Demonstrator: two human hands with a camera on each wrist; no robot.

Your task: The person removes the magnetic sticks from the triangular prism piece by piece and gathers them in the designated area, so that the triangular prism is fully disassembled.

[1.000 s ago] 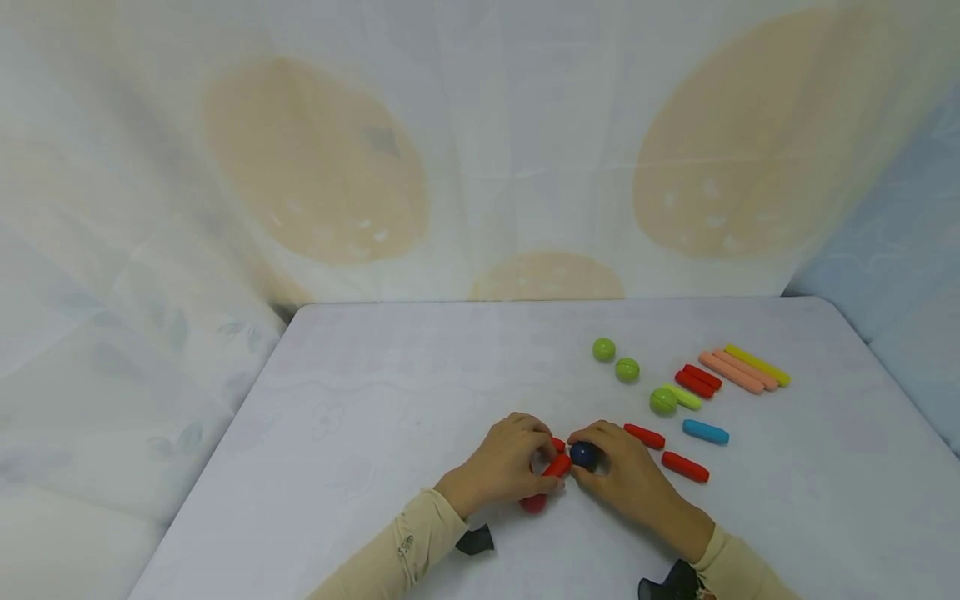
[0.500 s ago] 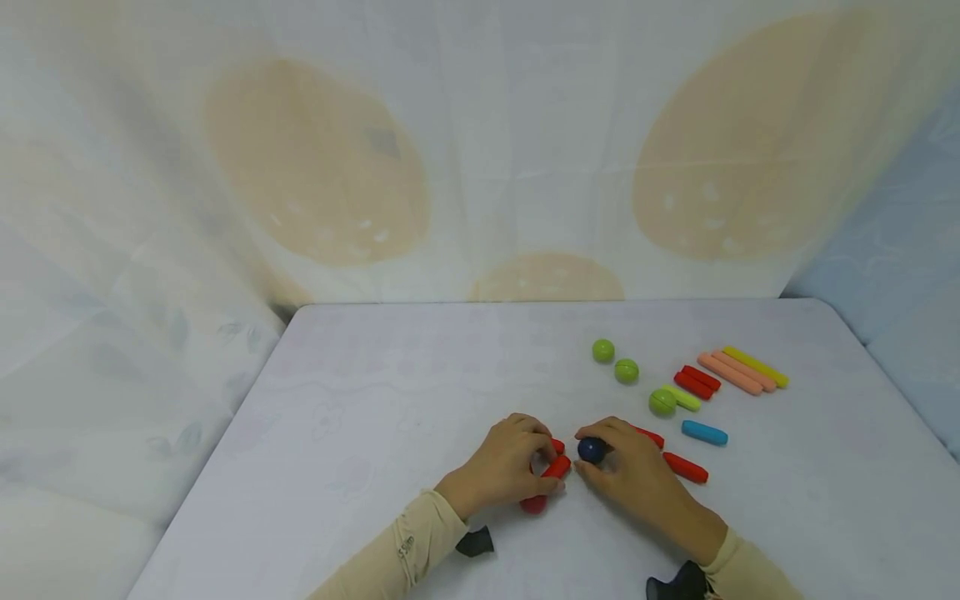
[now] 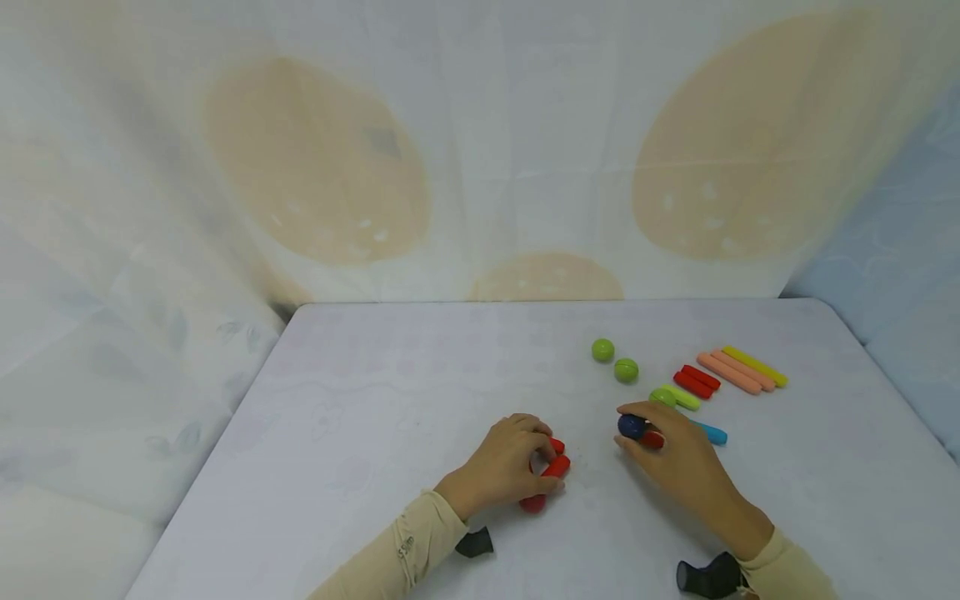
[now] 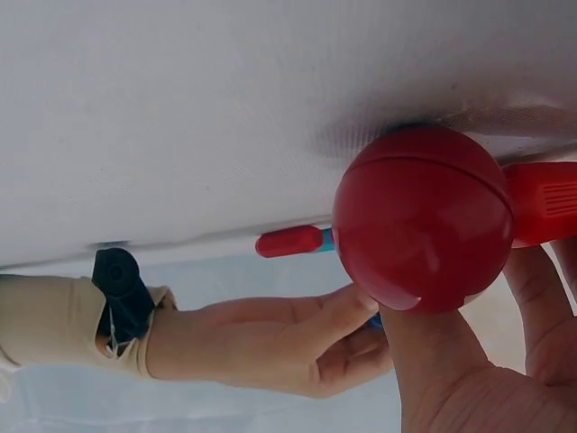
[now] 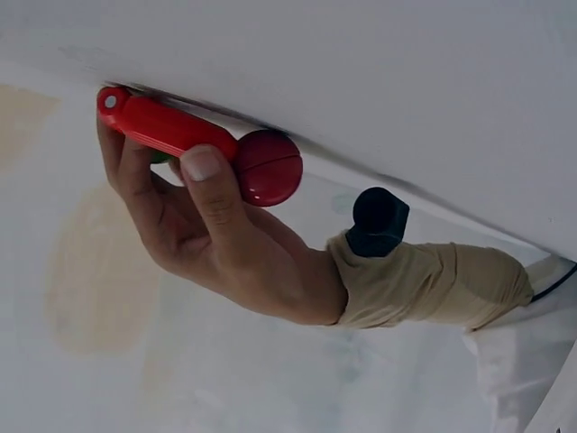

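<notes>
My left hand grips a red stick that ends in a red ball on the white table. The right wrist view shows the thumb across that red stick beside the red ball. Close up, the red ball rests on the table. My right hand pinches a dark blue ball against the end of another red stick, to the right of the left hand. A third red stick is hidden under the right hand.
Beyond the right hand lie a blue stick, a light green stick with a green ball, two more green balls, a pair of red sticks, pink sticks and a yellow stick. Cloth walls surround the table.
My right hand has carried the dark blue ball away from the left hand's red stick, rightward and farther back, to the loose red stick. The left hand has stayed put.
</notes>
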